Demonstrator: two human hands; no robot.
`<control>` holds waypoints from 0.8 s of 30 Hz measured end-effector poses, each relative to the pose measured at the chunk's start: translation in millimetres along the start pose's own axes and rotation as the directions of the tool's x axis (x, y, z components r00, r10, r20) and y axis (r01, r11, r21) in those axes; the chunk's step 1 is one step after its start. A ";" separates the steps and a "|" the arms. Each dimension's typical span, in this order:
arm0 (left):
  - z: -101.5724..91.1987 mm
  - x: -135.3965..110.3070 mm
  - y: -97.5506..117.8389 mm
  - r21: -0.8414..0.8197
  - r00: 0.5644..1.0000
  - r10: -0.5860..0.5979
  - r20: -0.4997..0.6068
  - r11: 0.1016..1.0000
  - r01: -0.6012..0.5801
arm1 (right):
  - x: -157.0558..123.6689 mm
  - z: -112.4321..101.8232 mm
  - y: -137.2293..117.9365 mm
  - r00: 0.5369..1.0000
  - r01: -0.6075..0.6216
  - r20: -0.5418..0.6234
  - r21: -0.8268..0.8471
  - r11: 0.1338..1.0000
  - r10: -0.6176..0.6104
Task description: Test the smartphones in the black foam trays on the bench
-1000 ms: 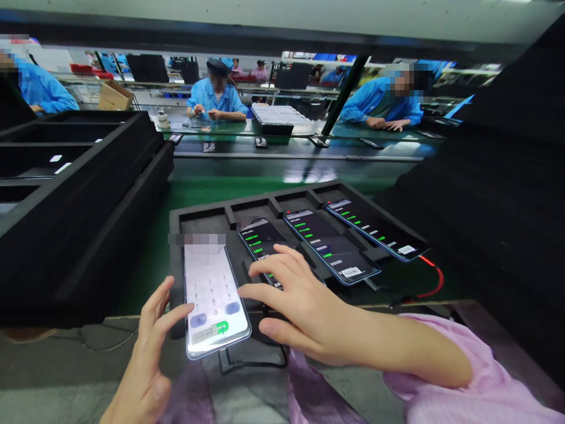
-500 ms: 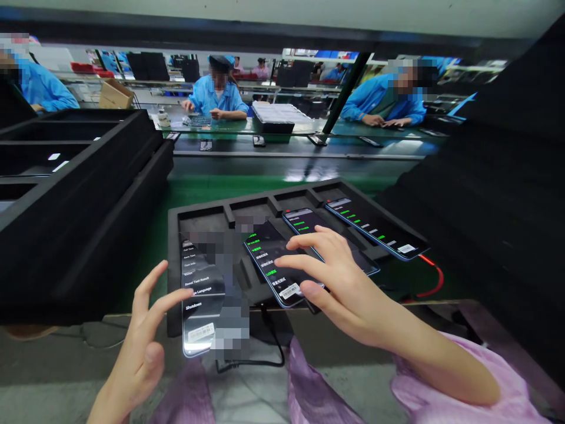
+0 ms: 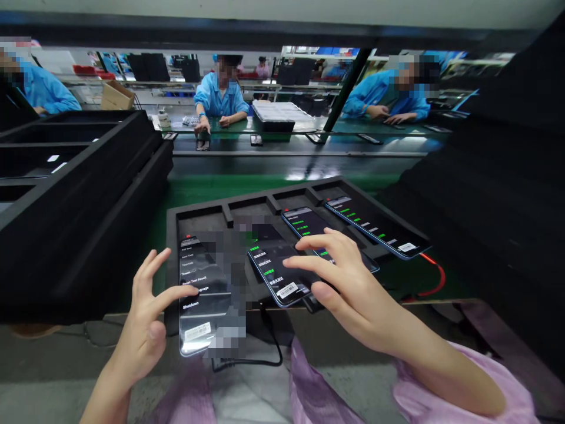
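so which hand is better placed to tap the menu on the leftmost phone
Left, probably. The left hand has a forefinger on the leftmost phone beside its menu lines, while the right hand is spread over the second phone.

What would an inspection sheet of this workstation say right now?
Surface: green belt carrying a black foam tray.
Job's things: four lit phones in the tray: leftmost phone showing a menu, second phone, third phone, fourth phone.
Clutter: left tray stack; right tray stack.
Grippers: left hand open, forefinger at the leftmost phone's screen; right hand spread above the second and third phones, holding nothing.
Cables: black cable at the tray's near edge; red cable beside the fourth phone.
Surroundings: people in blue coats at the far bench.
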State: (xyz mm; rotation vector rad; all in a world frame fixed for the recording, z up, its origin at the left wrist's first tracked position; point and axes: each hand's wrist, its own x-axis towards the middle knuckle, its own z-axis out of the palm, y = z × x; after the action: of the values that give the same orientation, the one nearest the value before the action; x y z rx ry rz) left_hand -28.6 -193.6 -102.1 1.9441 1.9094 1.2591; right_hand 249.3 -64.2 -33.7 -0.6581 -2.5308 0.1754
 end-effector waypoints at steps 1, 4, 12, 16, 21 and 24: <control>-0.1 0.5 -0.3 0.011 1.000 -0.003 0.008 1.000 0.003 | -1.1 -0.7 0.2 1.000 -0.002 -0.001 -0.001 1.000 0.002; 0.5 4.6 -6.7 0.032 0.999 0.004 -0.037 0.999 -0.003 | -4.5 -2.4 1.5 1.000 -0.025 -0.019 -0.001 1.000 0.025; 0.3 24.3 -15.3 0.131 0.982 -0.155 -0.107 0.977 0.169 | -9.8 -2.8 3.8 0.998 -0.054 -0.034 0.015 0.998 0.055; -0.9 28.3 -14.4 0.151 0.978 -0.209 -0.026 0.966 0.211 | -11.5 -2.6 4.5 0.997 -0.062 -0.037 0.018 0.998 0.063; 0.1 27.5 -15.5 0.126 0.974 -0.223 -0.037 0.966 0.226 | -12.2 -2.8 5.8 0.997 -0.064 -0.046 0.020 0.998 0.065; 1.1 27.9 -15.4 0.119 0.970 -0.241 -0.043 0.962 0.245 | -12.5 -2.8 6.2 0.997 -0.059 -0.049 0.025 0.998 0.060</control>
State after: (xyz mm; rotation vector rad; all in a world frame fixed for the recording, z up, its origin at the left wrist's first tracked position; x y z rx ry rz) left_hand -44.0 -165.8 -99.7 1.6849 2.2077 1.1291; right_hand 262.8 -64.9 -38.4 -0.7201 -2.4597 0.2067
